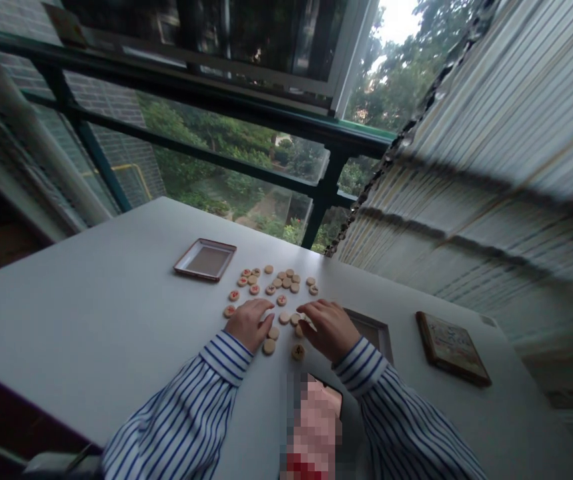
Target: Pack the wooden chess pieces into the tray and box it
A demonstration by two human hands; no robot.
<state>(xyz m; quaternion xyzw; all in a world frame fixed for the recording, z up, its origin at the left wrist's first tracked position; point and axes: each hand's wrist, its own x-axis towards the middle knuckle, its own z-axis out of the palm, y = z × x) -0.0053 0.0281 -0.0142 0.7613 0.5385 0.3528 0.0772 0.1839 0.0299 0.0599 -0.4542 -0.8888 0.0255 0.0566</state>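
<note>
Several round wooden pieces [287, 283] lie scattered on the white table [116, 293], some with red characters, some with dark ones, others plain. My left hand [251, 323] is over the near left part of the spread, beside a red-marked piece [229, 311] and two plain pieces [269, 346]; its fingers are apart and nothing shows in them. My right hand [330, 327] hovers at the right side with fingers apart, nearest to a plain piece [295, 319] and partly covering another. A dark-marked piece [298, 352] lies between my wrists.
An open shallow box lid [209, 259] lies at the back left. Another tray [383, 337] is partly hidden behind my right hand. Farther right lies a brown flat box [452, 348]. A pixelated phone-like object [316, 420] is near the front. Railing and window stand behind.
</note>
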